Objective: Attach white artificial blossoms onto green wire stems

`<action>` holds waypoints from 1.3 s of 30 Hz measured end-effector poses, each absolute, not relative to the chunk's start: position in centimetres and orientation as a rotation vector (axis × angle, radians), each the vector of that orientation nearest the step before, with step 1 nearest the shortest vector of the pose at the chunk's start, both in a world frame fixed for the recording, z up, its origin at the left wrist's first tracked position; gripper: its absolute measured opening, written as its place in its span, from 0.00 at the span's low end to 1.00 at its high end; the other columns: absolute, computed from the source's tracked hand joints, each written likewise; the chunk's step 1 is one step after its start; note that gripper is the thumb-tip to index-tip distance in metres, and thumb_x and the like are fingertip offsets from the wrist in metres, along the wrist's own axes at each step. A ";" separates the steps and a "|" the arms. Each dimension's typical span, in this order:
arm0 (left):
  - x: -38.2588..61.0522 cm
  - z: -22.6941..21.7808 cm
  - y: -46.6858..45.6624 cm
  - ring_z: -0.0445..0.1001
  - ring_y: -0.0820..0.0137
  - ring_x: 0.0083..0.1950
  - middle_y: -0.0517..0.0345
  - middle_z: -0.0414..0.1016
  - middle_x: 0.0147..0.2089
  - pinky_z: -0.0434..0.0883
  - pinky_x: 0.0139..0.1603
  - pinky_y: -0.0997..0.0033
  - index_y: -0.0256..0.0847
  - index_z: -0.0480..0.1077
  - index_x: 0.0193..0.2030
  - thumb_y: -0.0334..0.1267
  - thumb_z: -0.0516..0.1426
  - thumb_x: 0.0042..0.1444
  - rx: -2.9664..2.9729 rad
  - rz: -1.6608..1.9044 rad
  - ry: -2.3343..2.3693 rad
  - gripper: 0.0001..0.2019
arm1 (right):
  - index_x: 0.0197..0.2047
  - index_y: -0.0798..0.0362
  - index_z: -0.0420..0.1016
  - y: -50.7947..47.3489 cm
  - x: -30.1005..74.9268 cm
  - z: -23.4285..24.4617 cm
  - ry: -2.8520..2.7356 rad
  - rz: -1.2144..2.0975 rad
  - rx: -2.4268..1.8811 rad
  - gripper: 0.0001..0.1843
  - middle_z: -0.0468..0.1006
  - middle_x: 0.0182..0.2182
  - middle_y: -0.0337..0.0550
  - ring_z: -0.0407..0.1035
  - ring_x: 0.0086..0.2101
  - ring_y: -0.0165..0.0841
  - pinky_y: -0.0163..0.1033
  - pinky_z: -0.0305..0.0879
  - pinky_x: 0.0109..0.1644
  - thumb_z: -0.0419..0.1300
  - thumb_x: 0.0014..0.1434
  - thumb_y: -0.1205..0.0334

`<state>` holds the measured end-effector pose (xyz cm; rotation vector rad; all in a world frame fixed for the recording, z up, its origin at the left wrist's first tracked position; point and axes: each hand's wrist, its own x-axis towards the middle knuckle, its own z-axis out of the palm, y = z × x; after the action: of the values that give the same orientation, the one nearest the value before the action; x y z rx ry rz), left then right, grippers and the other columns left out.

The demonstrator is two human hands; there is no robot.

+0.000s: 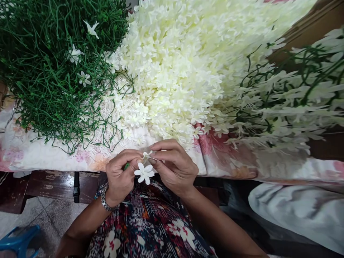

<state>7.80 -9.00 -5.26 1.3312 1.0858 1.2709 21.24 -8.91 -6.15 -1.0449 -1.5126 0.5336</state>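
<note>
While the left hand [120,175] pinches a green stem [126,166] steady at lower centre, the right hand [173,165] grips a white flower [144,173] at the stem's tip, with the flower pile [182,64] close above for easy reach.

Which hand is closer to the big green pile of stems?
Left. The left hand sits just below the green stems; the right hand is farther over, under the white flowers.
</note>
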 end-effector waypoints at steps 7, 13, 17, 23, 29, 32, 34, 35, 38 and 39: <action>7.7 -5.4 -9.1 0.69 0.74 0.33 0.57 0.72 0.30 0.67 0.34 0.75 0.38 0.72 0.29 0.29 0.55 0.49 1.295 1.257 1.057 0.05 | 0.34 0.50 0.69 -9.0 21.1 -6.4 -1.536 0.479 -1.037 0.15 0.70 0.32 0.41 0.66 0.33 0.30 0.39 0.65 0.33 0.58 0.44 0.76; 7.8 -5.8 -9.1 0.69 0.74 0.31 0.58 0.73 0.30 0.66 0.32 0.75 0.39 0.72 0.27 0.29 0.55 0.48 1.129 1.252 0.998 0.05 | 0.36 0.50 0.69 -9.1 21.0 -6.6 -1.532 0.420 -1.007 0.17 0.70 0.31 0.41 0.66 0.32 0.30 0.39 0.65 0.32 0.58 0.43 0.77; 7.7 -6.0 -9.2 0.70 0.73 0.31 0.58 0.72 0.29 0.67 0.32 0.75 0.39 0.72 0.27 0.30 0.56 0.47 1.075 1.226 1.008 0.04 | 0.36 0.50 0.68 -9.1 21.1 -6.7 -1.582 0.377 -1.020 0.17 0.70 0.31 0.41 0.66 0.32 0.31 0.39 0.65 0.32 0.58 0.43 0.76; 7.6 -6.1 -9.3 0.70 0.72 0.31 0.55 0.73 0.29 0.68 0.33 0.73 0.37 0.72 0.26 0.31 0.56 0.47 1.075 1.241 1.058 0.03 | 0.38 0.51 0.66 -9.3 21.3 -6.4 -1.759 0.193 -1.066 0.18 0.70 0.32 0.43 0.65 0.33 0.32 0.41 0.66 0.33 0.59 0.42 0.75; 7.8 -6.1 -9.3 0.70 0.73 0.32 0.56 0.73 0.30 0.67 0.33 0.75 0.38 0.71 0.26 0.29 0.55 0.48 1.149 1.281 1.042 0.04 | 0.36 0.49 0.64 -9.5 21.3 -6.5 -1.801 0.003 -1.115 0.16 0.70 0.33 0.42 0.65 0.33 0.33 0.41 0.67 0.33 0.60 0.42 0.71; 7.8 -5.9 -9.3 0.70 0.73 0.32 0.56 0.73 0.31 0.66 0.33 0.75 0.38 0.71 0.27 0.29 0.55 0.48 1.260 1.268 1.068 0.05 | 0.36 0.49 0.64 -9.6 21.1 -6.6 -1.820 -0.048 -1.120 0.16 0.71 0.32 0.41 0.65 0.32 0.32 0.39 0.67 0.33 0.61 0.42 0.70; 7.6 -5.8 -9.3 0.69 0.74 0.33 0.56 0.73 0.31 0.66 0.33 0.75 0.38 0.71 0.27 0.29 0.55 0.48 1.353 1.244 1.072 0.04 | 0.36 0.50 0.64 -9.6 21.1 -6.6 -1.837 -0.069 -1.121 0.17 0.71 0.31 0.40 0.65 0.32 0.31 0.39 0.67 0.32 0.61 0.41 0.71; 7.5 -5.7 -9.3 0.69 0.74 0.33 0.56 0.72 0.31 0.66 0.34 0.75 0.38 0.71 0.27 0.30 0.55 0.48 1.391 1.232 1.069 0.04 | 0.36 0.50 0.64 -9.6 21.1 -6.6 -1.840 -0.068 -1.114 0.17 0.71 0.31 0.41 0.65 0.32 0.31 0.39 0.67 0.32 0.62 0.41 0.71; 7.2 -5.8 -9.4 0.70 0.73 0.33 0.55 0.72 0.32 0.67 0.34 0.74 0.38 0.71 0.30 0.32 0.54 0.49 1.408 1.236 1.010 0.04 | 0.37 0.52 0.65 -9.7 21.1 -6.5 -1.814 0.022 -1.082 0.17 0.71 0.31 0.43 0.66 0.33 0.31 0.39 0.67 0.33 0.61 0.42 0.72; 7.1 -5.8 -9.4 0.70 0.73 0.33 0.55 0.72 0.33 0.67 0.33 0.74 0.38 0.71 0.32 0.33 0.54 0.50 1.378 1.241 0.982 0.05 | 0.37 0.53 0.65 -9.7 21.1 -6.4 -1.798 0.073 -1.067 0.17 0.70 0.31 0.43 0.66 0.33 0.31 0.39 0.67 0.33 0.60 0.42 0.73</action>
<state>7.08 -9.45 -5.81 1.3780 0.9817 1.2406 21.08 -9.67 -6.45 -1.0668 -1.7979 0.0733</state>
